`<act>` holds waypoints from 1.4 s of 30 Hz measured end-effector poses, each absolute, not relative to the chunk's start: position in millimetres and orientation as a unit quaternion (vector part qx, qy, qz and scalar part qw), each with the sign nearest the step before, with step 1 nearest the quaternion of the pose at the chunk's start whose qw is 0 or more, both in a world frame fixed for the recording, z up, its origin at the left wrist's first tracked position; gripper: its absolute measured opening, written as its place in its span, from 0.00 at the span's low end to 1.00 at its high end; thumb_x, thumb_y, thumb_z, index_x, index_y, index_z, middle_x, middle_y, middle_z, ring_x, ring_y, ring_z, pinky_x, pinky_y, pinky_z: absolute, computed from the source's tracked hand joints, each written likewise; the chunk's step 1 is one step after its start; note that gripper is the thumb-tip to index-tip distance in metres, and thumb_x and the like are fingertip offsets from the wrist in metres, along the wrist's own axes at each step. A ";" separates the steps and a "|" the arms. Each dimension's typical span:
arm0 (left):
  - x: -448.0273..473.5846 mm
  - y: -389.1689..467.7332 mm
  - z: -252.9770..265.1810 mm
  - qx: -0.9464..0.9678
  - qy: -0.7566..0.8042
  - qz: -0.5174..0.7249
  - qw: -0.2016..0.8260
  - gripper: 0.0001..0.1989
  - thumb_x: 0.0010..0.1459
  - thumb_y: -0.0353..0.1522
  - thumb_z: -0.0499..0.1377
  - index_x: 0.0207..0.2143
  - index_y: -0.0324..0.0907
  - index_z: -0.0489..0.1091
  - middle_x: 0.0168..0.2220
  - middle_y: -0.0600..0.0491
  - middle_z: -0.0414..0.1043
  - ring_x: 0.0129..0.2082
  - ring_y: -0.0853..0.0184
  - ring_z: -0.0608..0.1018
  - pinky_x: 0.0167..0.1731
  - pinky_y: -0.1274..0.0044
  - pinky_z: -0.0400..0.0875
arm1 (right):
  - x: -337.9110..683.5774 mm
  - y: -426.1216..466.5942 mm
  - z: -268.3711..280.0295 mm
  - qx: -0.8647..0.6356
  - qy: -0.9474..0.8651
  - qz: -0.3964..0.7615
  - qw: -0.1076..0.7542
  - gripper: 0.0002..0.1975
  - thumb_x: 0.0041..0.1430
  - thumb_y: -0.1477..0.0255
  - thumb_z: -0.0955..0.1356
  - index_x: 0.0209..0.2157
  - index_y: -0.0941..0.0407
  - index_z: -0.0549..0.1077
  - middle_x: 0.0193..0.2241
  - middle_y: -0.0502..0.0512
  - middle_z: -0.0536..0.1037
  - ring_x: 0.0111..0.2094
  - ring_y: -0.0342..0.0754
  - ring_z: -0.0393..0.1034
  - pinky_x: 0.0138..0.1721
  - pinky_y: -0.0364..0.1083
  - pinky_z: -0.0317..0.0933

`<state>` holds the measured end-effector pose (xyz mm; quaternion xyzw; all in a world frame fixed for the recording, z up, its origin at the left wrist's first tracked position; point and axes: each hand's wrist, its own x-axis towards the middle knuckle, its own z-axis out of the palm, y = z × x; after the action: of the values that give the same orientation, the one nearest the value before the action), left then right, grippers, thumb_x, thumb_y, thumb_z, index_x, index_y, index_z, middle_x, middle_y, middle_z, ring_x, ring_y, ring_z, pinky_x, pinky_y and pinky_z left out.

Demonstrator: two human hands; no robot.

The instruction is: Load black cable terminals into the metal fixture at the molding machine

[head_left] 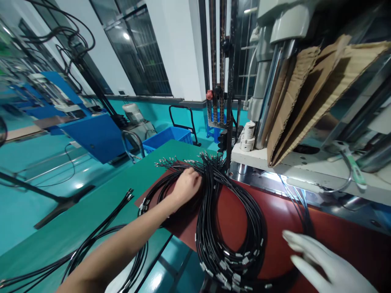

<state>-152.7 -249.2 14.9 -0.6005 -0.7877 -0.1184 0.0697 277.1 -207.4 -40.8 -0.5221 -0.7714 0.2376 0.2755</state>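
Observation:
My bare left hand [187,185] is closed at the looped bundle of black cables [207,203], close to their metal-tipped ends; its fingertips are partly hidden. The cables curve over a red-brown mat and carry small silvery tags or sleeves along the near bend. At the lower right is my right hand [324,260] in a white glove, thumb and fingers apart, with nothing visible between them. Just beyond it, thin dark cables [305,211] run from the lit gap under the machine onto the mat [275,203].
On the right stands a press machine [253,156] with folded cardboard [293,101] wedged between its columns and a green-handled tool [356,173]. More black cables [91,240] lie across the green tabletop [122,203]. A blue crate [174,134] sits behind, with blue machines [94,134] farther left.

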 end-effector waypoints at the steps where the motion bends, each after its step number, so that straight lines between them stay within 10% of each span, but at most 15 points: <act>1: -138.7 -255.2 13.6 -0.618 -0.775 -0.118 0.055 0.14 0.65 0.35 0.47 0.31 0.40 0.69 0.35 0.46 0.70 0.41 0.62 0.74 0.45 0.72 0.69 | 255.4 -199.9 -34.1 -0.495 -0.799 0.275 0.202 0.28 0.54 0.49 0.64 0.55 0.44 0.70 0.55 0.55 0.72 0.52 0.59 0.69 0.52 0.56 0.67; 11: -73.4 -269.2 -6.1 -0.651 -0.736 -0.184 -0.035 0.30 0.59 0.39 0.54 0.59 0.29 0.57 0.57 0.32 0.63 0.57 0.49 0.67 0.56 0.58 0.62 | 120.2 -171.1 2.6 -0.491 -0.853 0.176 0.025 0.34 0.59 0.70 0.64 0.65 0.63 0.53 0.52 0.69 0.69 0.51 0.60 0.69 0.50 0.54 0.62; 17: -125.3 -247.1 11.0 -0.642 -0.750 -0.160 -0.013 0.15 0.66 0.34 0.46 0.39 0.39 0.72 0.40 0.46 0.75 0.43 0.64 0.76 0.48 0.72 0.68 | 137.0 -172.0 -4.5 -0.515 -0.835 0.193 0.010 0.31 0.58 0.73 0.62 0.64 0.62 0.56 0.55 0.67 0.69 0.51 0.59 0.70 0.51 0.53 0.61; 20: -177.9 -229.5 11.9 -0.568 -0.814 -0.122 0.030 0.09 0.61 0.29 0.53 0.40 0.34 0.70 0.43 0.38 0.72 0.48 0.54 0.73 0.49 0.63 0.66 | 137.6 -173.4 -4.7 -0.508 -0.836 0.208 0.018 0.31 0.58 0.74 0.62 0.63 0.63 0.56 0.55 0.67 0.68 0.54 0.59 0.67 0.53 0.52 0.60; 32: -255.1 -246.7 21.3 -0.572 -0.818 -0.061 0.028 0.09 0.62 0.33 0.52 0.39 0.40 0.69 0.40 0.45 0.73 0.43 0.59 0.76 0.45 0.72 0.67 | 141.4 -170.1 -16.2 -0.495 -0.836 0.232 0.048 0.31 0.58 0.73 0.61 0.63 0.60 0.57 0.55 0.64 0.68 0.58 0.60 0.63 0.55 0.53 0.58; 42: -287.8 -286.0 17.4 -0.383 -0.890 -0.242 0.052 0.14 0.59 0.39 0.49 0.29 0.40 0.66 0.25 0.51 0.69 0.28 0.64 0.72 0.31 0.76 0.65 | 141.8 -168.6 -16.2 -0.480 -0.847 0.223 0.055 0.31 0.57 0.72 0.61 0.63 0.61 0.57 0.52 0.65 0.69 0.54 0.59 0.67 0.53 0.53 0.60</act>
<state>-287.8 -286.0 17.4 -0.3834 -0.8897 -0.2422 0.0520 141.8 -168.6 -16.2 -0.4800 -0.8467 0.2229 0.0546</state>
